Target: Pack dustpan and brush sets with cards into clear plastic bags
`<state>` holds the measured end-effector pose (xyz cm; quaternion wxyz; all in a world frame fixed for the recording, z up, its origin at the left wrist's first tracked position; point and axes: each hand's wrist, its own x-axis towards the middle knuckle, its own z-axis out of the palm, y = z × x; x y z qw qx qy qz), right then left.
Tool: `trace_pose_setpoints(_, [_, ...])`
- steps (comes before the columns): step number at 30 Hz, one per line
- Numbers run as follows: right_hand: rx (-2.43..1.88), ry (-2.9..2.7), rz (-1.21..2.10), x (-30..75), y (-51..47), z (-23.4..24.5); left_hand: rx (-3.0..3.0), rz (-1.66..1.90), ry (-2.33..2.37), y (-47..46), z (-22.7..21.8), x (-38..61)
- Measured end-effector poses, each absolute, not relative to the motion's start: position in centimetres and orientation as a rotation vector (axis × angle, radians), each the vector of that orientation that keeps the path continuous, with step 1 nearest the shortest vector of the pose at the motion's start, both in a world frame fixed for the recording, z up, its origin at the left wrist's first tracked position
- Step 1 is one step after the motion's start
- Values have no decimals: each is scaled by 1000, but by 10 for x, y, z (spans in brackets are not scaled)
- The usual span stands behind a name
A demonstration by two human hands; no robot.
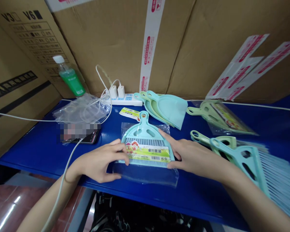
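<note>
I see a turquoise dustpan-and-brush set (147, 145), left hand (103, 161) open-fingered at its left edge, right hand (186, 152) spread along its right, left contact unclear

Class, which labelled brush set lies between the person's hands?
The light-blue plastic brush set, between left hand and right hand; the pale-green plastic set lies farther back, right.
</note>
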<state>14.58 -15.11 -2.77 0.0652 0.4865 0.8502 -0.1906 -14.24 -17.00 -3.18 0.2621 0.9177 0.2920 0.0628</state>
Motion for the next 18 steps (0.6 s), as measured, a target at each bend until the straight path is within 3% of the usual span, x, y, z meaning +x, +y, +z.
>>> trace_pose_setpoints(18, [1286, 2735, -564, 148, -151, -29, 2411, 334, 800, -162, -39, -140])
